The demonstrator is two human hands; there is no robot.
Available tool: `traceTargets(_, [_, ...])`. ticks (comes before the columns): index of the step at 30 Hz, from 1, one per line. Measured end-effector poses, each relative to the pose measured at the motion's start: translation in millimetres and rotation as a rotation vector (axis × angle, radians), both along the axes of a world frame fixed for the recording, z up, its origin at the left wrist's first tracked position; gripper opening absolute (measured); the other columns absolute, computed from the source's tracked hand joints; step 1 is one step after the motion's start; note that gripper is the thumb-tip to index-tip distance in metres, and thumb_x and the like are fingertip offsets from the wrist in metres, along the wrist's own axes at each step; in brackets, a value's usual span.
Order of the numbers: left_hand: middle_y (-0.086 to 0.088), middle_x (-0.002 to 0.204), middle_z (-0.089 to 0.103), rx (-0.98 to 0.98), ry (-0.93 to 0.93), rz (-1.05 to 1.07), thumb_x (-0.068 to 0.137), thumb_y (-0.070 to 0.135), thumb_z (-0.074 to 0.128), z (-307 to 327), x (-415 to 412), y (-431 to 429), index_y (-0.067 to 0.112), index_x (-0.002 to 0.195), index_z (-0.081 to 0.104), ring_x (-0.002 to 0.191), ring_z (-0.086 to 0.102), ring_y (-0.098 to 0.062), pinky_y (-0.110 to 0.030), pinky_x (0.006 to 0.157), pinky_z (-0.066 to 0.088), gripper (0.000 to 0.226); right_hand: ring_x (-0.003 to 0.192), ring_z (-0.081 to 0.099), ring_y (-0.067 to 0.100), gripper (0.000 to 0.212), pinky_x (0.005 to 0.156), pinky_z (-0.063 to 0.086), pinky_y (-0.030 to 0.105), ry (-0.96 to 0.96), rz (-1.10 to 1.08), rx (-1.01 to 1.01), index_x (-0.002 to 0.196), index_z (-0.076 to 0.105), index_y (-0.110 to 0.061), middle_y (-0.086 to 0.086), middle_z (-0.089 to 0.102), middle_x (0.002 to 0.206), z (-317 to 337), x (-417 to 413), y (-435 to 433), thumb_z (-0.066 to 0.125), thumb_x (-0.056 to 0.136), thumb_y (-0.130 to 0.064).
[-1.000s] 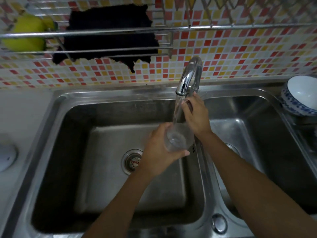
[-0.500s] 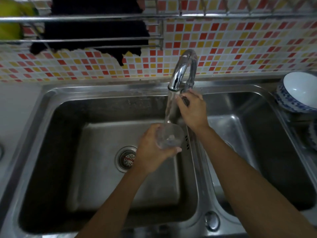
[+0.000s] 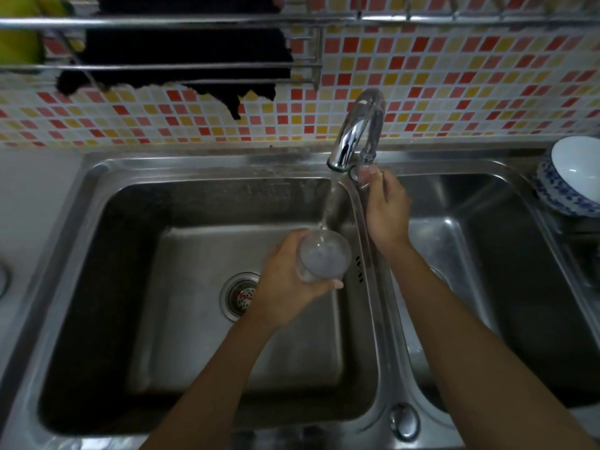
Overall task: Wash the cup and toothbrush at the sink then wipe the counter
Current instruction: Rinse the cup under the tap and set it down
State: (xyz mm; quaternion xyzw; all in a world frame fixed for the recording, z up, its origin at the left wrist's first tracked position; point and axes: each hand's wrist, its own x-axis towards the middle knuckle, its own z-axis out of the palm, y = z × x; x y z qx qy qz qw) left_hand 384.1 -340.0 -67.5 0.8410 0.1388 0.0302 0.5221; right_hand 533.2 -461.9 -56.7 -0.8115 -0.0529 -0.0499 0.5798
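A clear cup point(image 3: 324, 256) is held upright in my left hand point(image 3: 285, 284) over the left basin of the steel double sink point(image 3: 97, 170). Water runs from the chrome faucet point(image 3: 357, 125) straight into the cup, which looks nearly full. My right hand point(image 3: 384, 209) reaches up over the divider between the basins, its fingers closed around the faucet handle at the tap's base. No toothbrush is visible in this view.
The left basin has a round drain strainer point(image 3: 242, 295). A blue-and-white bowl point(image 3: 571, 177) leans at the right edge. A black cloth point(image 3: 181, 53) and a yellow item point(image 3: 19, 37) hang on the wall rack above. White counter point(image 3: 29, 196) lies to the left.
The view has shifted slightly. My right hand has slid from beside the water stream up to the faucet handle. The cup stays under the running water and has filled further.
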Motion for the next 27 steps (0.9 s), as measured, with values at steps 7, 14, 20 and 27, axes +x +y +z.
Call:
traceTargets(7, [0.011,0.121,0.056,-0.016,-0.048,0.066,0.051,0.042,0.091,0,9,-3,0.031,0.121,0.048,0.112,0.052,-0.01,-0.036,0.095,0.049,0.083,0.076,0.056,0.0,0.025,0.069,0.041,0.011,0.028,-0.009,0.016,0.09,0.063,-0.021,-0.009,0.063,0.082,-1,2,2,0.042,0.101,-0.029])
traceTargets(14, [0.012,0.117,0.056,-0.066,-0.122,0.096,0.055,0.029,0.092,14,-1,4,0.026,0.12,0.047,0.108,0.053,-0.002,-0.015,0.088,0.044,0.078,0.083,0.057,-0.001,0.02,0.076,0.042,0.011,0.143,0.024,0.116,0.092,0.063,-0.02,-0.011,0.064,0.087,5,2,4,0.045,0.099,-0.027])
traceTargets(20, [0.019,0.111,0.057,-0.143,-0.058,0.116,0.06,0.03,0.09,31,-44,31,0.032,0.119,0.04,0.102,0.056,0.008,-0.013,0.083,0.05,0.077,0.103,0.061,0.003,0.028,0.094,0.047,0.018,0.144,-0.136,0.084,0.117,0.062,-0.013,-0.002,0.066,0.114,19,-45,-20,0.064,0.09,-0.018])
traceTargets(27, [0.01,0.127,0.053,0.198,0.057,0.04,0.057,0.03,0.09,21,-127,65,0.021,0.127,0.044,0.118,0.052,-0.011,-0.03,0.101,0.042,0.085,0.099,0.06,0.015,0.026,0.096,0.043,0.024,0.201,0.152,-0.292,0.112,0.065,-0.021,0.004,0.068,0.107,-7,-238,-17,0.062,0.088,-0.015])
